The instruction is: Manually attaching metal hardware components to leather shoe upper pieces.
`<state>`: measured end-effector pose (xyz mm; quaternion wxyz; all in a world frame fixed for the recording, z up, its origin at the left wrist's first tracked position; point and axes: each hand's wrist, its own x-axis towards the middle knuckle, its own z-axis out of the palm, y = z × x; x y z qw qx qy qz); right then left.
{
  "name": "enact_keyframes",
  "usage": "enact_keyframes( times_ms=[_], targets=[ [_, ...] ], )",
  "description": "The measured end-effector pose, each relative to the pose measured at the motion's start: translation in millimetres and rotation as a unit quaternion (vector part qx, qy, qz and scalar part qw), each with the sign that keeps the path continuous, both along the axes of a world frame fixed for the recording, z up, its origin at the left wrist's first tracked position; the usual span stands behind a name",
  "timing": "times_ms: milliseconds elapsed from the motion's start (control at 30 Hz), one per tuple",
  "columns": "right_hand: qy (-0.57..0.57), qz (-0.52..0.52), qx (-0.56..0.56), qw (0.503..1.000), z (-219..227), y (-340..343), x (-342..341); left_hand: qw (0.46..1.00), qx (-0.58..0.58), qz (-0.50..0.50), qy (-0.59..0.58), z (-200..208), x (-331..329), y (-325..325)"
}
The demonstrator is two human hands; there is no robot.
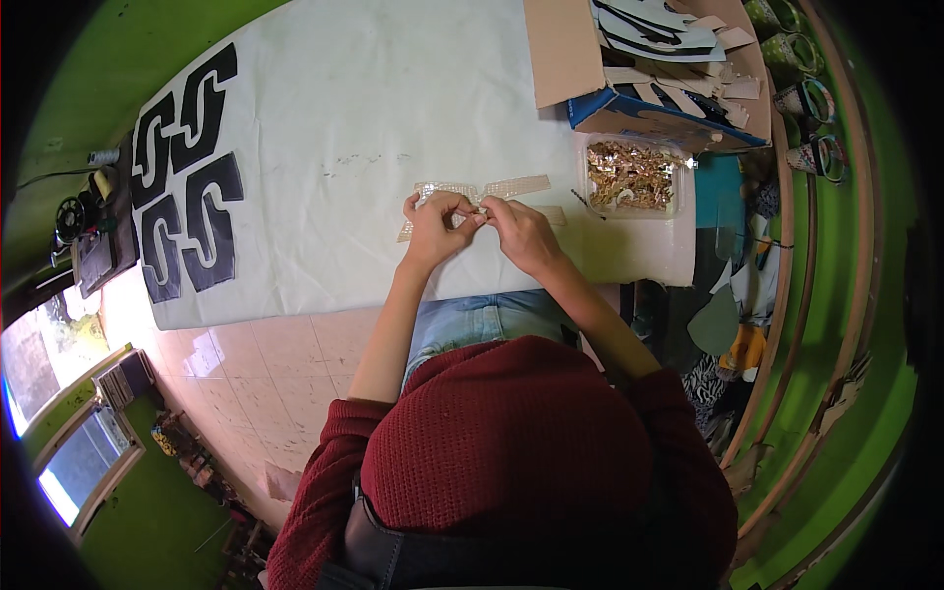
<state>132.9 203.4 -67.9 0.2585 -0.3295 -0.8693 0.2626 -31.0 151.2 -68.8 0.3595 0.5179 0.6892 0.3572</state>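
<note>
White cloth point(324, 236) extends left of the plastic tray point(644, 214). Beige embossed strips point(518, 184) point lengthwise toward it. Left hand point(436, 232) and right hand point(523, 234) pinch a small indistinct piece point(482, 210).

left hand point(439, 230): palm down, curled, pinching with thumb and fingertips
right hand point(519, 236): curled, pinching, close against left
left forearm point(391, 334): bare, slanting up-right
right forearm point(598, 313): bare, slanting up-left more steeply sideways

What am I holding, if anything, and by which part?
Apparently the beige textured strips, pinched near their middle, where your left hand and right hand come together; the hands hide the exact grip.
</note>
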Motion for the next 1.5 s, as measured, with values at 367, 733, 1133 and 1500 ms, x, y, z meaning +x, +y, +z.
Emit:
enact_keyframes(
  times_ms=[367,733,1133,1500],
  targets=[
    [-0.012,0.04,-0.011,0.999,1,7,1,0.999,-0.001,-0.014,0.052,6,1,5],
    [0.129,-0.11,-0.094,0.981,-3,-19,2,0.999,0.042,0.002,0.008,3,5,-5],
    [0.095,-0.022,-0.026,0.995,-9,0,9,0.949,0.015,-0.147,0.278,31,-17,36],
    [0.061,0.003,-0.068,0.996,-1,12,8,0.954,-0.07,-0.249,0.15,27,-26,51]
  ],
)
